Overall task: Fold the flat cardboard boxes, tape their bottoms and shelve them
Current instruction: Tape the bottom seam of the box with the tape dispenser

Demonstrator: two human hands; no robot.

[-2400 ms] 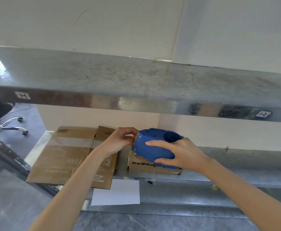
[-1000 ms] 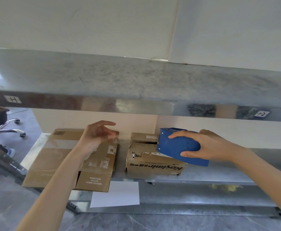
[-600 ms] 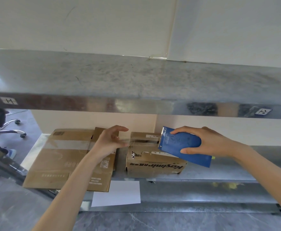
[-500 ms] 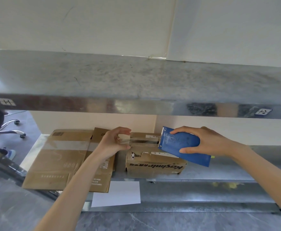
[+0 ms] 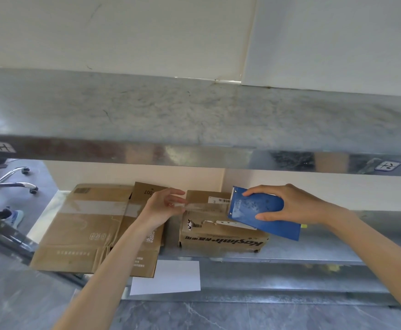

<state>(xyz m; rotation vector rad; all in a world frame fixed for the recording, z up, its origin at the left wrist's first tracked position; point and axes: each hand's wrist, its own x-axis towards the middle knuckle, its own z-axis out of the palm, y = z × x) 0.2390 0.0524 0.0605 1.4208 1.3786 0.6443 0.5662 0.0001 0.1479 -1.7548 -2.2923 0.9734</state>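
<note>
A folded brown box (image 5: 218, 236) sits on the shelf (image 5: 325, 248) just right of overlapping flat cardboard boxes (image 5: 80, 225).

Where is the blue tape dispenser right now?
Head view, right of centre: the right hand holds the blue plastic tape dispenser over the small brown cardboard box on the metal shelf; clear tape runs from it to the left hand.
</note>
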